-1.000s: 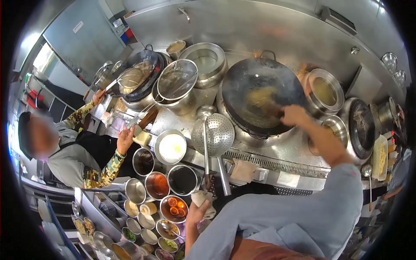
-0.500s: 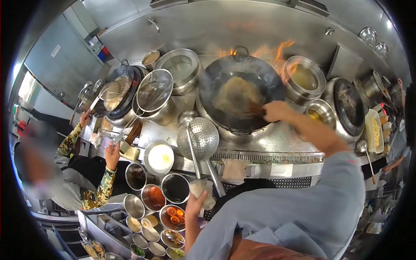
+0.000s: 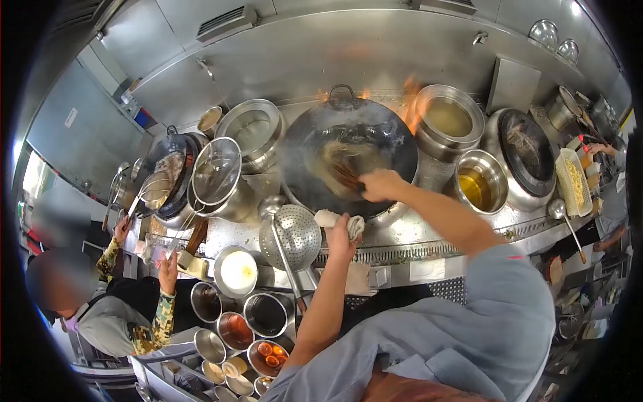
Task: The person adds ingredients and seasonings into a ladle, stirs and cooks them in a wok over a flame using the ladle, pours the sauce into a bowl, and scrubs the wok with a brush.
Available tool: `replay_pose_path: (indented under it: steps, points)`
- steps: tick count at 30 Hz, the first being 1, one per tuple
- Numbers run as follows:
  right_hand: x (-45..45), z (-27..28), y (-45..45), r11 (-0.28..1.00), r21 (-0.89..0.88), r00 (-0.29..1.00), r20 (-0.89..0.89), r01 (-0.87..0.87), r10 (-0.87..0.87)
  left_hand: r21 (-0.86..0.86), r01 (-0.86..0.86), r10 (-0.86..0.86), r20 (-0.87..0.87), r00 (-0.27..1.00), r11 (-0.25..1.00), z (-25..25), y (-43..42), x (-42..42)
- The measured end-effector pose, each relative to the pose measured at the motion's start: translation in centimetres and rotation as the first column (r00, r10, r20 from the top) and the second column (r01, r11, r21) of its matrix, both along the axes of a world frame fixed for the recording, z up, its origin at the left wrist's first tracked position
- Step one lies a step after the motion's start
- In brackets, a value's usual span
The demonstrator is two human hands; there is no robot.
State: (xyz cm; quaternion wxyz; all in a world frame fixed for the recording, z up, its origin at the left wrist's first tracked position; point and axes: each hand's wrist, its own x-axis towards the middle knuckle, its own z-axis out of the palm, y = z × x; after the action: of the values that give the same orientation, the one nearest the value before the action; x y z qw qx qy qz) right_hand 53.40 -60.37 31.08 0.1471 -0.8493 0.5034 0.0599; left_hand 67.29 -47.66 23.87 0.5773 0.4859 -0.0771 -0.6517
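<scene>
A large black wok [image 3: 394, 144] sits over a burner in the middle, steaming, with murky liquid moving in it. My right hand [image 3: 382, 185] is closed round the dark handle of a bamboo wok brush [image 3: 344, 175], its bristles down in the wok. Just below the wok's near rim, my left hand [image 3: 340, 241] grips a folded pale cloth [image 3: 329, 218]. Beside that hand lie a perforated strainer [image 3: 296, 236] and a long-handled ladle [image 3: 270, 205]. I cannot tell whether the cloth touches the rim.
Flames [image 3: 412, 90] rise behind the wok. A pot of yellow oil [image 3: 474, 191] stands to its right, a wire strainer [image 3: 218, 164] on a pot to its left. Several sauce containers [image 3: 266, 315] are at lower left. A co-worker [image 3: 110, 321] holds tools by another wok.
My left hand has moved up and right with the cloth, from beside the ladle handle to near the wok. The brush has swept left within the wok. The view has shifted.
</scene>
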Motion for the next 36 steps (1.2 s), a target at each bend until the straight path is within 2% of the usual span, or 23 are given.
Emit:
replay_pose_path:
  steps: [3,5,8,10,13,15,16,17,19,20,22,23,24,25,26,27,29,30,31,32,33,34,36]
  points:
    - [-6.7,3.4,-1.5,0.991,0.018,0.925,-0.357,-0.131,0.129,0.065,-0.043,0.037,0.090,0.995,0.997,-0.8,-0.4,-0.2]
    - [-8.4,2.6,-8.1,0.986,-0.130,0.937,-0.346,-0.103,0.052,0.021,-0.084,0.080,0.159,0.984,0.996,-0.3,-0.7,-0.4]
    - [-2.7,-0.8,-15.9,0.995,-0.040,0.995,0.047,0.095,-0.093,-0.002,-0.172,0.169,0.201,0.965,0.985,0.1,-0.9,-0.8]
    - [1.6,-3.8,-15.2,0.987,0.097,0.900,0.407,0.128,-0.157,-0.007,-0.165,0.161,0.238,0.958,0.986,-0.9,-0.8,-0.7]
    - [5.1,-4.5,-7.8,0.941,0.232,0.843,0.429,0.245,-0.325,-0.061,-0.117,0.130,0.289,0.948,0.991,-2.8,-1.2,0.3]
    - [3.7,-2.4,-3.5,0.956,0.270,0.904,0.369,0.118,-0.216,-0.108,-0.059,0.090,0.314,0.945,0.992,-4.2,-1.6,0.7]
    - [2.8,-2.2,-3.0,0.956,0.263,0.897,0.378,0.133,-0.229,-0.198,-0.099,0.173,0.405,0.898,0.975,-4.6,-2.0,0.5]
    - [1.3,-2.3,-2.5,0.975,0.223,0.961,0.271,-0.012,-0.050,-0.288,-0.130,0.261,0.479,0.838,0.949,-5.2,-1.9,0.4]
    - [-2.6,-1.5,-2.5,0.958,0.193,0.977,0.068,-0.213,0.204,-0.189,-0.116,0.201,0.532,0.823,0.975,-2.2,-0.5,0.1]
    - [-5.6,1.8,-1.7,0.931,0.364,0.998,0.057,-0.017,-0.005,-0.195,-0.195,0.268,0.490,0.830,0.961,-0.7,0.2,-0.2]
    - [-9.8,3.3,-4.3,0.975,0.203,0.982,-0.145,-0.089,0.120,-0.193,-0.223,0.290,0.477,0.830,0.955,0.2,1.6,1.2]
    - [-11.9,4.9,-4.4,0.983,0.158,0.979,-0.192,0.093,-0.062,-0.200,-0.172,0.251,0.504,0.826,0.965,0.2,2.2,2.5]
    - [-13.6,9.8,-0.9,0.971,0.035,0.970,-0.056,0.237,-0.235,-0.193,-0.196,0.271,0.543,0.795,0.961,2.2,3.1,2.6]
    - [-15.9,6.4,-4.2,0.962,0.046,0.963,-0.005,0.269,-0.269,-0.223,-0.102,0.209,0.536,0.818,0.970,2.8,3.8,3.9]
    - [-17.4,8.6,-1.8,0.934,0.146,0.927,0.144,0.327,-0.347,-0.219,-0.099,0.214,0.596,0.774,0.971,4.3,4.5,4.3]
    - [-18.7,6.5,-0.7,0.934,0.147,0.928,0.140,0.325,-0.345,-0.218,-0.102,0.222,0.650,0.727,0.971,5.7,4.8,4.4]
    - [-21.1,-1.7,2.8,0.862,0.092,0.620,0.657,0.499,-0.429,-0.201,-0.062,0.192,0.730,0.656,0.978,6.8,4.6,6.0]
    - [-20.8,-4.9,5.6,0.834,0.225,0.493,0.719,0.503,-0.491,-0.185,-0.021,0.163,0.799,0.578,0.983,7.2,4.3,6.3]
    - [-20.4,-7.5,8.6,0.800,0.355,0.356,0.755,0.484,-0.551,-0.182,-0.034,0.168,0.799,0.577,0.983,7.9,4.1,6.0]
    - [-20.7,-8.5,11.1,0.755,0.473,0.451,0.609,0.454,-0.652,-0.173,-0.045,0.174,0.872,0.458,0.984,9.1,3.9,5.6]
    - [-20.7,-9.8,14.2,0.776,0.462,0.493,0.600,0.430,-0.630,-0.168,-0.053,0.176,0.928,0.329,0.984,10.5,3.7,5.0]
    - [-21.0,-11.9,16.4,0.698,0.514,0.405,0.574,0.500,-0.712,-0.168,-0.043,0.173,0.922,0.347,0.985,12.5,4.0,3.9]
    - [-22.4,-15.9,20.5,0.571,0.715,0.070,0.598,0.402,-0.798,-0.193,-0.040,0.196,0.934,0.298,0.980,12.7,2.7,4.1]
